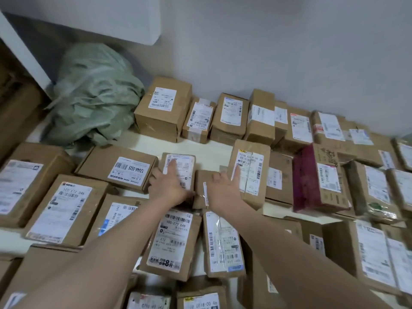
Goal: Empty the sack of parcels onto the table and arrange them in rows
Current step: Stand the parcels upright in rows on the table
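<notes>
Several brown cardboard parcels with white labels lie in rows on a white table (196, 144). The crumpled green sack (93, 97) sits at the back left against the wall. My left hand (170, 185) lies flat, fingers straight, on a small labelled parcel (185, 163) in the middle row. My right hand (225, 188) rests with straight fingers on a taller parcel (252, 172) just to the right, its palm over a low small box (201, 181) between the two.
A maroon-sided box (312, 181) stands right of my hands. More parcels line the back wall (234, 114) and fill the near rows (174, 241). A large flat box (120, 167) lies left of my left hand. Brown cartons stand at the far left edge.
</notes>
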{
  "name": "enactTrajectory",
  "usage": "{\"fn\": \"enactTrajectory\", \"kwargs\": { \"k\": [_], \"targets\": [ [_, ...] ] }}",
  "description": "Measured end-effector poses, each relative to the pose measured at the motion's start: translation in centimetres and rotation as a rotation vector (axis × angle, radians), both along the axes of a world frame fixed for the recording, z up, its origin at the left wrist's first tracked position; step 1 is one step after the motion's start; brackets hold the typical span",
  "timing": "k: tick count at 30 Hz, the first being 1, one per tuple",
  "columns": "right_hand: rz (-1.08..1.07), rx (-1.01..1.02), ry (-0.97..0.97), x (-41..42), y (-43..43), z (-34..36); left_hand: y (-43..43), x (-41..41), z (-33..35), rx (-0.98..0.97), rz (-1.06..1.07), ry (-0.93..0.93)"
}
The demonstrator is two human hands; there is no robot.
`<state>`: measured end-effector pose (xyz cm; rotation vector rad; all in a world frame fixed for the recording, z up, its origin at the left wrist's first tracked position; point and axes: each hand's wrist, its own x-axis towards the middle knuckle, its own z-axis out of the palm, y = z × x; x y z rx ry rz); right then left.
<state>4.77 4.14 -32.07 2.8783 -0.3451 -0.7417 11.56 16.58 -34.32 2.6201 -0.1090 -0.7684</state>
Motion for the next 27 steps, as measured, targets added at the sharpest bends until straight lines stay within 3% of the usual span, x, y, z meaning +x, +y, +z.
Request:
{"fn": "enactTrajectory", "kwargs": {
  "k": [4, 9, 12, 15, 18, 20, 22, 25, 27],
  "targets": [
    [0.063, -0.181, 0.099, 0.2, -1.2, 0.3, -1.9, 0.9, -0.9, -0.039, -0.029, -0.027],
    [0.109, -0.029, 0.082, 1.8, -1.0, -1.7, -3.4, 1.0, -2.0, -0.104, -0.057, -0.084],
    [0.054, -0.072, 0.116, 2.4, -0.7, -2.7, -2.3, 1.5, -2.4, -0.194, -0.046, -0.096],
    [0.044, -0.186, 0.1, 3.1, -0.8, -3.7, -0.5, 2.7, -2.4, -0.225, 0.027, -0.263],
    [-0.055, -0.177, 0.076, 4.0, -0.6, -3.7, 1.3, 4.4, -2.4, -0.098, 0.22, -0.399],
    [-0.15, -0.126, 0.05, 4.7, -0.2, -3.2, 2.4, 5.6, -2.4, -0.004, 0.369, -0.37],
    [-0.163, -0.086, -0.094, 5.5, 0.2, -2.8, 3.4, 6.8, -2.4, 0.054, 0.481, -0.277],
    [-0.058, 0.011, -0.384, 6.5, 0.6, -2.3, 4.7, 8.2, -2.7, 0.097, 0.563, -0.062],
    [0.031, 0.156, -0.443, 6.9, 1.0, -2.4, 4.9, 8.3, -3.2, 0.124, 0.521, 0.021]
  ]
}}
